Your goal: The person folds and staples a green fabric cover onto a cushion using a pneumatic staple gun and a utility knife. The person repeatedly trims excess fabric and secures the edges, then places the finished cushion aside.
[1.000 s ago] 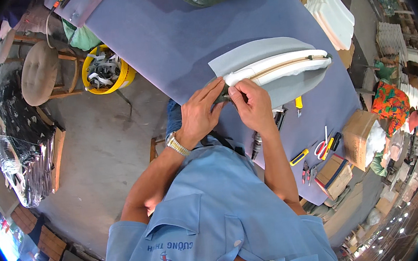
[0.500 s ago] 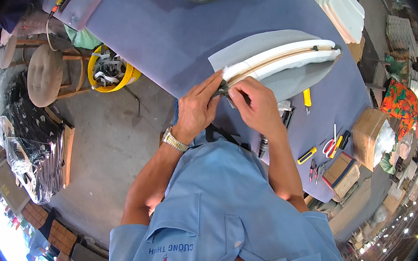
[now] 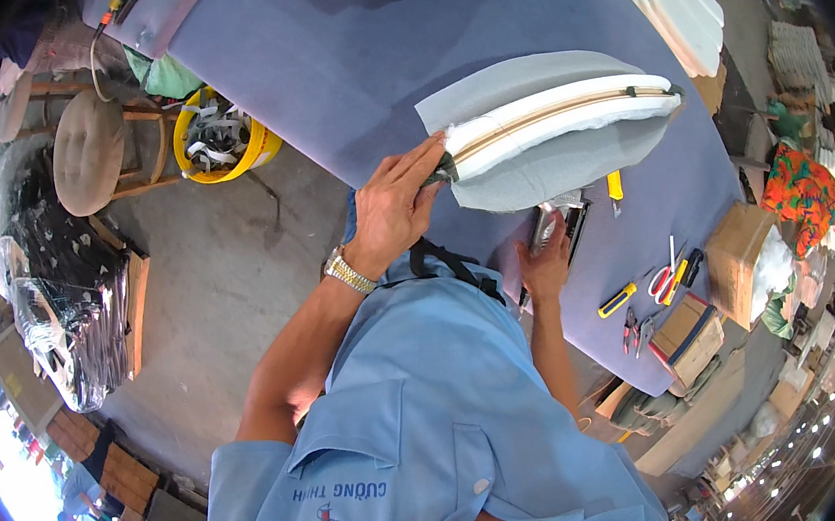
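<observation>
A curved padded panel point(image 3: 565, 124) with white foam, a wooden strip along its middle and loose grey cloth on both sides lies on the table. My left hand point(image 3: 394, 207), a watch on its wrist, grips the panel's near left end, fingers pressed on the dark fabric point(image 3: 443, 170) there. Just below the panel, my right hand point(image 3: 544, 263) is closed around a silver and black staple gun point(image 3: 543, 226). Part of the gun is hidden by that hand.
The table point(image 3: 340, 77) has a padded grey-blue top. To the right lie a yellow cutter point(image 3: 616, 191), a screwdriver point(image 3: 617, 300), scissors point(image 3: 661, 283), pliers point(image 3: 630, 328) and a cardboard box point(image 3: 738, 250). White foam pieces point(image 3: 673, 10) are stacked far right; a yellow bucket point(image 3: 261, 153) of scraps stands left.
My right hand has let go of the panel's near end and moved down and right onto the staple gun. The left hand has kept its hold.
</observation>
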A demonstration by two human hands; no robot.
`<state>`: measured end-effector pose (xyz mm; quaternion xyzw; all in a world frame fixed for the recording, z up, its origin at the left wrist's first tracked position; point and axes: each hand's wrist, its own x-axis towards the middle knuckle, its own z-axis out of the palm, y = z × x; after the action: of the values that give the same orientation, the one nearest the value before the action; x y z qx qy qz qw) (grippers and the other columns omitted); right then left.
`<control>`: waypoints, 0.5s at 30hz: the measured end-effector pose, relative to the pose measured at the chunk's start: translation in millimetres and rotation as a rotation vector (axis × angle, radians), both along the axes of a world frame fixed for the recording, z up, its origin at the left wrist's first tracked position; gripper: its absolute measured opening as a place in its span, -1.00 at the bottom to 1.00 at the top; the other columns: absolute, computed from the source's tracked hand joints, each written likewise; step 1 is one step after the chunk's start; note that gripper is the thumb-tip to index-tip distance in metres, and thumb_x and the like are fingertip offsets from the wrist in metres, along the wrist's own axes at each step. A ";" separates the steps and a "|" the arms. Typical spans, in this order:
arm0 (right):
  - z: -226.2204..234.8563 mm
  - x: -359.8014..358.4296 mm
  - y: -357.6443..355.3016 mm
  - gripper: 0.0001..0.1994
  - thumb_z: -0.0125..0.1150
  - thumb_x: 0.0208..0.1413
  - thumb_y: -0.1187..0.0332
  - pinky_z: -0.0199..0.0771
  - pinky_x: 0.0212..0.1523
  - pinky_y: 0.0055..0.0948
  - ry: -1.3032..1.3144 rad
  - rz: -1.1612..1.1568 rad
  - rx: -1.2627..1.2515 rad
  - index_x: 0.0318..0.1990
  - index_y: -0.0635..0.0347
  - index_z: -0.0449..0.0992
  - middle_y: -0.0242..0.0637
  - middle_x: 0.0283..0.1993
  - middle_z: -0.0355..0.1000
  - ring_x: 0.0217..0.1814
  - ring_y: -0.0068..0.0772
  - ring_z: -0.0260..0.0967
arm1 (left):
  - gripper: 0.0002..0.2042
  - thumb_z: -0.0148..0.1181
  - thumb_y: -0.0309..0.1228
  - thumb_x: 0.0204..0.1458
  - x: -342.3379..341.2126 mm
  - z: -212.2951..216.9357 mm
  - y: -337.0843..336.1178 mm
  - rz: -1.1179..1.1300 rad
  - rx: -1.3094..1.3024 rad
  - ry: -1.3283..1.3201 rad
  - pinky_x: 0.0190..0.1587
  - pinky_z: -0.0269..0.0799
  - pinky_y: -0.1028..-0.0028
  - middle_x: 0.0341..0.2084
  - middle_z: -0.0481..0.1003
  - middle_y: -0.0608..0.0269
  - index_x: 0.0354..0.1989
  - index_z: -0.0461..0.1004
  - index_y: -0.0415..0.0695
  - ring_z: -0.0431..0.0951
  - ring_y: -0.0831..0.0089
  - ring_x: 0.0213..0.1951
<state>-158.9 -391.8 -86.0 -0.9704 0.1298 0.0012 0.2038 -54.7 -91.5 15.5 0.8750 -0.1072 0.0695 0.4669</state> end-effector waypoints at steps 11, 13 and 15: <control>147.4 -6.2 -26.1 -0.52 0.38 0.06 0.49 0.42 -0.35 -0.53 0.106 -0.522 0.621 0.17 0.36 0.49 -0.34 -0.34 0.49 -0.40 -0.57 0.39 | -0.41 0.34 -0.59 -0.01 -7.8 -10.2 -4.1 0.005 -0.045 -0.049 0.09 0.65 0.31 0.29 0.50 0.32 0.29 0.51 -0.02 0.54 0.16 0.26; 182.4 -15.5 -19.5 -0.56 0.37 0.11 0.49 0.43 -0.33 -0.51 0.169 -0.573 0.641 0.15 0.38 0.48 -0.34 -0.32 0.49 -0.38 -0.57 0.38 | -0.38 0.35 -0.61 -0.03 -11.9 -13.6 -4.5 -0.007 -0.054 -0.024 0.10 0.65 0.31 0.30 0.49 0.32 0.31 0.50 0.00 0.52 0.17 0.28; 217.7 -6.8 11.4 -0.61 0.36 0.14 0.51 0.45 -0.28 -0.52 0.133 -0.382 0.736 0.12 0.37 0.49 -0.34 -0.27 0.49 -0.31 -0.56 0.41 | -0.37 0.35 -0.61 -0.03 -11.8 -10.5 -1.6 -0.026 -0.051 -0.010 0.09 0.66 0.31 0.30 0.49 0.32 0.31 0.49 0.00 0.52 0.17 0.28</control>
<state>-165.7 -380.4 131.8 -0.7890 0.3110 0.0722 0.5249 -66.5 -93.1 5.0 0.8609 -0.1190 0.0707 0.4895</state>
